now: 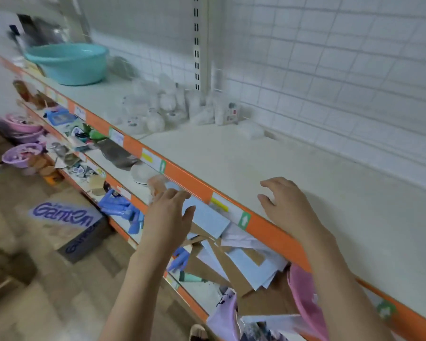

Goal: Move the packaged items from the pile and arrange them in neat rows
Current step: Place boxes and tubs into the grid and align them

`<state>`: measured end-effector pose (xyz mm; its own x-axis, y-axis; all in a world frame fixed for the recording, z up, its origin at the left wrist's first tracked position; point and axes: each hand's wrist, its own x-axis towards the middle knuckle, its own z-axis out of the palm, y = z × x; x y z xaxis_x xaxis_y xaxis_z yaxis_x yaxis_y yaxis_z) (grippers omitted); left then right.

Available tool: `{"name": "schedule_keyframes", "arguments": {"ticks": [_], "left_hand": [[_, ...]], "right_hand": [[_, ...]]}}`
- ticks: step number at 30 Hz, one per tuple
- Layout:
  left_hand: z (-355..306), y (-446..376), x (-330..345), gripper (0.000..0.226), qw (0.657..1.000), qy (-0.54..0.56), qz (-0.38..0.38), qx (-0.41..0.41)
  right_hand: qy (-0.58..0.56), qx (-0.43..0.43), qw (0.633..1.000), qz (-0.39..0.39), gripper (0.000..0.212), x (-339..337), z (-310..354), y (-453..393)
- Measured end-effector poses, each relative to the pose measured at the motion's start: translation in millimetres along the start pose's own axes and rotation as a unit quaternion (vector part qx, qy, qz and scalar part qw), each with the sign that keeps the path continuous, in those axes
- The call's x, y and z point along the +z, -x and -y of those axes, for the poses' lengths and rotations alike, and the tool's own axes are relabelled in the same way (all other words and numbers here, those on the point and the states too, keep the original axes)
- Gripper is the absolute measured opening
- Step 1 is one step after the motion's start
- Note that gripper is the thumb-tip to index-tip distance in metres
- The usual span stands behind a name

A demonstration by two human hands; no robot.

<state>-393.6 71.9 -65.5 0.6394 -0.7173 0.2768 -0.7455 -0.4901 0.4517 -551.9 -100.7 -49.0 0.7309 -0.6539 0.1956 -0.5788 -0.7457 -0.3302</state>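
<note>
My right hand (pixel 284 205) hovers over the front of the pale, speckled top shelf board (pixel 293 168), fingers loosely curved and spread, holding nothing; whether the fingertips touch the board I cannot tell. My left hand (pixel 169 215) sits at nine o'clock from it, just in front of the orange shelf edge strip (pixel 190 180), fingers relaxed and a little apart, thumb out toward three o'clock, also holding nothing. Right beside its thumb lies a pale blue flat card (pixel 208 217) on the shelf below, atop a loose heap of brown cardboard and white paper sheets (pixel 234 262) that spreads toward five o'clock. A pink plastic rim (pixel 303 294) shows at six o'clock from my right hand, under the orange strip. Along the strip sit white price labels with yellow bars and green arrow tags (pixel 244 220). The pile of clear-wrapped white packaged items (pixel 172 109) lies well away at eleven o'clock from both hands, bunched against the white wire-grid back panel (pixel 330 70) near the slotted upright post (pixel 196 43); it is blurred, so I cannot count the packs. Further toward ten o'clock a teal round plastic basin (pixel 68 62) stands on the same shelf. At nine o'clock from my left hand, blue plastic handled items (pixel 119 207) lie on the lower shelf, and lilac bowls (pixel 22 153) sit beyond them.
</note>
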Motion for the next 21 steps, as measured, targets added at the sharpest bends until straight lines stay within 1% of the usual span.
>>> {"name": "schedule_keyframes", "arguments": {"ticks": [3, 8, 11, 14, 16, 18, 21], "left_hand": [[21, -34, 1, 0.03, 1.0, -0.005, -0.005, 0.0], [36, -106, -1, 0.03, 0.999, -0.035, -0.003, 0.028], [42, -140, -2, 0.031, 0.998, -0.042, 0.005, 0.052], [51, -160, -2, 0.032, 0.997, -0.049, 0.018, 0.055], [59, -168, -1, 0.034, 0.996, -0.052, 0.036, 0.056], [66, -177, 2, 0.035, 0.996, -0.052, 0.054, 0.056], [68, -196, 7, 0.036, 0.994, -0.046, 0.067, 0.07]], "right_hand": [[0.016, 0.017, 1.0, 0.013, 0.04, 12, 1, -56], [0.017, 0.045, 0.999, 0.019, 0.044, 32, -4, -136], [0.043, 0.066, 0.997, 0.026, 0.054, 37, -10, -179], [0.078, 0.098, 0.992, 0.009, 0.061, 42, -14, -218], [0.071, 0.144, 0.987, -0.003, 0.061, 47, -16, -236], [0.069, 0.189, 0.979, 0.003, 0.059, 52, -19, -245], [0.091, 0.187, 0.978, -0.007, 0.054, 57, -25, -247]]}}
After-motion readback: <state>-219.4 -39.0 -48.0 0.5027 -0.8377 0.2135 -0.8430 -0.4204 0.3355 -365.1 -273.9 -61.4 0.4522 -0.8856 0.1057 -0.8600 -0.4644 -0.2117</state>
